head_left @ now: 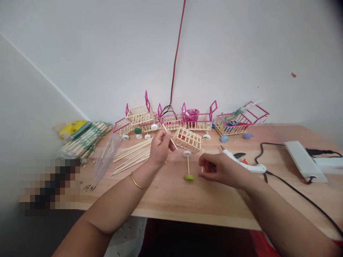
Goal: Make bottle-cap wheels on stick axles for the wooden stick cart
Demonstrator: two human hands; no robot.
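My left hand point(160, 144) is closed on a thin wooden stick point(173, 142) that slants past its fingertips. Just right of it stands a small stick-built basket point(188, 139) of plain wood. Below the basket a stick axle point(188, 165) lies on the table with a white cap point(187, 154) at one end and a green cap point(189, 177) at the other. To the right of the axle, my right hand point(211, 167) has its fingers curled round a short upright stick point(202, 160).
Pink-trimmed stick carts point(198, 125) line the wall. Loose sticks point(134, 155) and wrapped chopsticks point(85, 141) lie left on the table point(166, 200). A glue gun point(245, 164), its cord and a power strip point(305, 160) are on the right.
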